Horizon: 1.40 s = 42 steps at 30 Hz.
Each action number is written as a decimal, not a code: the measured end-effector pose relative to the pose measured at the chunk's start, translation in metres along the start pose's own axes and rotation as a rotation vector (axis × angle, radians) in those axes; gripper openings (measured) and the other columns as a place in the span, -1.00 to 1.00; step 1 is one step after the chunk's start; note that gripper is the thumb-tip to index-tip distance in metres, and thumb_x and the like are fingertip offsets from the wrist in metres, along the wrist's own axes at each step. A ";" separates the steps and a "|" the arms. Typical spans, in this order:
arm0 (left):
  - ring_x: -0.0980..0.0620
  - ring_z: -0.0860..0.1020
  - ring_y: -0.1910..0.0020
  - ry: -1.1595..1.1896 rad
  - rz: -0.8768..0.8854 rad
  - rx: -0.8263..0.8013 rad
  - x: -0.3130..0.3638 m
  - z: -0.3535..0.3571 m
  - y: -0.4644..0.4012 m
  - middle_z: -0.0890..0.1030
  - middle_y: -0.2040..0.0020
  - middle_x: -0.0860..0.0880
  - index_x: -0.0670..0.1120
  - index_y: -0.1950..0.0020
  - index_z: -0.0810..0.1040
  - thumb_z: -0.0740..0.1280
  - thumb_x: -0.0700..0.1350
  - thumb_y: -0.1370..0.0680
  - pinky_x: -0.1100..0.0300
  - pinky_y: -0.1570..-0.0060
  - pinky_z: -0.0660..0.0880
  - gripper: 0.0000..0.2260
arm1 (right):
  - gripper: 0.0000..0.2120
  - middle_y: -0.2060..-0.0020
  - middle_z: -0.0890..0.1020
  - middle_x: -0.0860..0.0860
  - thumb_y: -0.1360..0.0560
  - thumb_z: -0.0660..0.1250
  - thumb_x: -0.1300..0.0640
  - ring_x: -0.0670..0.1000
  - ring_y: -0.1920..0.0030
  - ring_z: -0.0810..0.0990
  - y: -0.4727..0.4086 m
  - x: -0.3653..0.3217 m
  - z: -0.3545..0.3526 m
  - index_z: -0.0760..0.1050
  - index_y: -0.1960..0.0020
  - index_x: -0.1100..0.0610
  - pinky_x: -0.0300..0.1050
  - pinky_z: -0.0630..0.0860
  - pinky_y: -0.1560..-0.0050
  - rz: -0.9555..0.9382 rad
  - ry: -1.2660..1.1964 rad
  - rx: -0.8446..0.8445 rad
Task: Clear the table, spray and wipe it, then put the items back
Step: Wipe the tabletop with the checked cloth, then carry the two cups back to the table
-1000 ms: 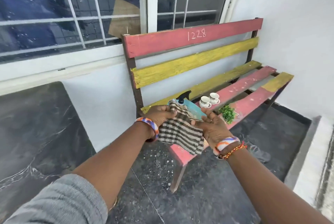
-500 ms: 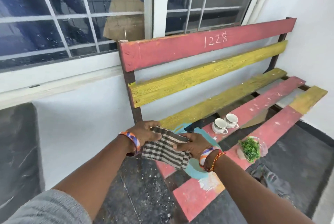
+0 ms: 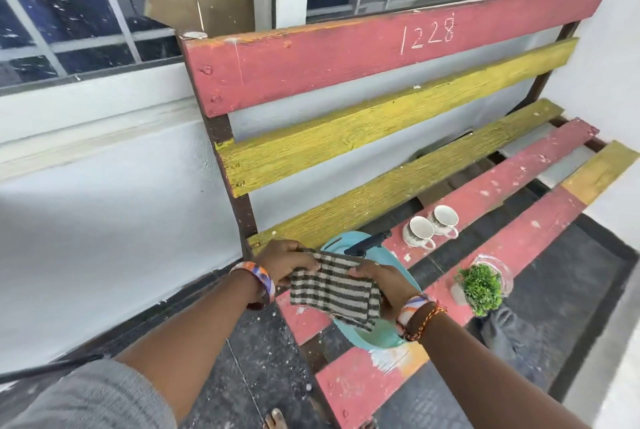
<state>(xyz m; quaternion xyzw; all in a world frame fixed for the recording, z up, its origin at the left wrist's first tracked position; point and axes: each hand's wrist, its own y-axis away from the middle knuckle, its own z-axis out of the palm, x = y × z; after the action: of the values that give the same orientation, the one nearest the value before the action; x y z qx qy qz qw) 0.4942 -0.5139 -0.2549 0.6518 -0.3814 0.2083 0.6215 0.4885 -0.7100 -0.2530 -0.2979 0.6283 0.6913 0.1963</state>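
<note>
A striped brown-and-white cloth (image 3: pixel 334 290) hangs between both hands above the left end of the bench seat (image 3: pixel 491 186). My left hand (image 3: pixel 285 264) grips its upper left corner and my right hand (image 3: pixel 382 281) grips its right edge. Below the cloth a light blue tray (image 3: pixel 374 335) lies on the seat with the black head of a spray bottle (image 3: pixel 369 244) showing above it. Two white cups (image 3: pixel 433 226) stand on the middle red slat. A small green plant (image 3: pixel 481 286) in a clear pot sits on the front slat.
The bench has red and yellow slats with gaps between them and a backrest (image 3: pixel 381 58) marked 1228. A white wall and a barred window (image 3: pixel 104 13) are behind it. The floor (image 3: pixel 256 359) is dark and speckled. A white wall closes the right side.
The view has moved closer to the bench and looks down on it more. Both hands still hold the cloth, now lower over the blue tray, and the cloth looks more folded.
</note>
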 end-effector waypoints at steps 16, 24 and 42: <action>-0.09 0.45 0.11 -0.252 -0.192 0.037 -0.034 0.158 -0.061 0.37 0.23 -0.04 -0.12 -0.27 0.24 0.32 -0.27 -0.47 0.07 0.10 0.51 -0.58 | -0.55 0.04 0.58 0.13 -0.49 0.27 0.23 0.13 0.11 0.57 -0.052 0.022 -0.105 0.16 -0.30 0.21 -0.02 0.55 0.06 -0.127 1.064 0.191; -0.17 0.44 -0.27 -0.702 -0.296 0.077 -0.044 0.183 -0.083 0.45 -0.24 -0.21 -0.20 -0.37 0.17 0.26 -0.26 -0.51 0.08 -0.19 0.44 -0.53 | -0.56 -0.34 0.33 0.19 -0.54 0.14 0.33 0.24 -0.19 0.54 -0.078 0.043 -0.097 0.19 -0.39 0.16 0.10 0.52 -0.12 -0.250 1.492 -0.093; -0.08 0.37 -0.39 -1.595 -0.208 -0.353 -0.054 0.197 -0.075 0.41 -0.41 -0.09 -0.13 -0.41 0.34 0.13 -0.11 -0.60 0.11 -0.32 0.34 -0.63 | -0.73 -0.20 0.57 0.14 -0.56 0.16 0.25 0.17 -0.22 0.53 -0.080 0.052 -0.105 0.50 -0.21 0.23 0.03 0.49 -0.15 -0.366 1.954 -0.353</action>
<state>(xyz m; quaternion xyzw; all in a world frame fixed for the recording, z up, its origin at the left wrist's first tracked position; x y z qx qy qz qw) 0.4773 -0.6965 -0.3715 0.5287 -0.6732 -0.4388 0.2735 0.5190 -0.8086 -0.3513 -0.8504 0.3472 0.1869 -0.3484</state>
